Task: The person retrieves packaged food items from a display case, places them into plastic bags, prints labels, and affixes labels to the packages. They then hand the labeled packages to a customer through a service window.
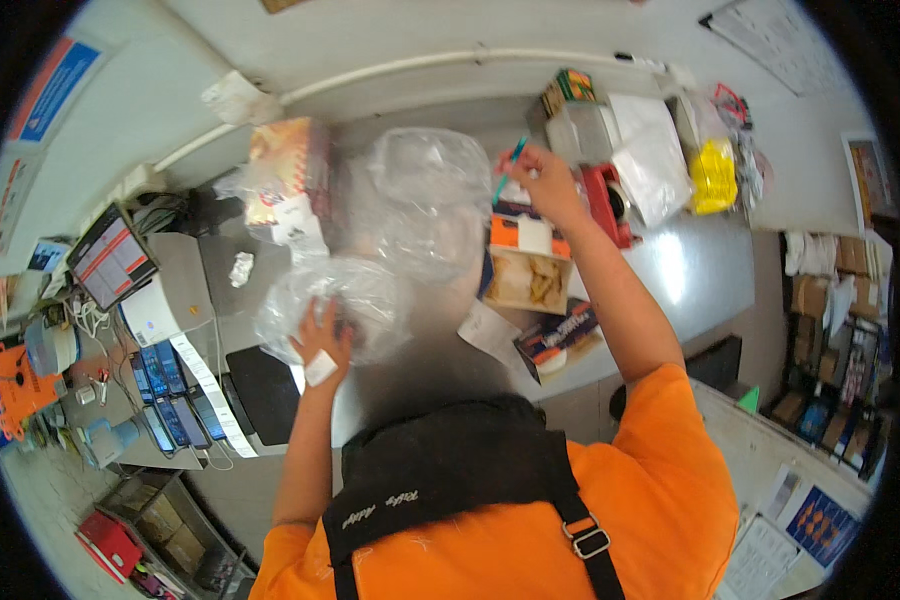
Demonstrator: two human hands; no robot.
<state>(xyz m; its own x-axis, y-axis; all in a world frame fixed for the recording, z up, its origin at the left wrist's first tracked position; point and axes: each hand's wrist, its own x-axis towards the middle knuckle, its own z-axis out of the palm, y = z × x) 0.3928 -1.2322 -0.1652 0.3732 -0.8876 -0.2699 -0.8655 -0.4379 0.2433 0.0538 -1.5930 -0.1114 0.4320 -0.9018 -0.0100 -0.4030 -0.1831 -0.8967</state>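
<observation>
My left hand (325, 332) lies with its fingers spread on a round bundle in clear plastic (370, 290). A small white paper label (320, 368) is on the back of that hand near the wrist. Farther off, my right hand (545, 180) is raised over the table, its fingers pinched round a thin teal pen-like stick (501, 185). Two more clear plastic-wrapped bundles, one far (430, 165) and one nearer (430, 240), sit between the hands. A patterned box (282, 170) stands at the left, with a white paper slip (298, 228) hanging on its front.
An open carton (530, 277) and a dark printed box (560, 340) lie below my right forearm, beside a white paper sheet (488, 328). A red tape dispenser (600, 205) and white plastic bags (655, 175) stand behind that arm. Several phones (175, 395) and a monitor (112, 258) are at the left.
</observation>
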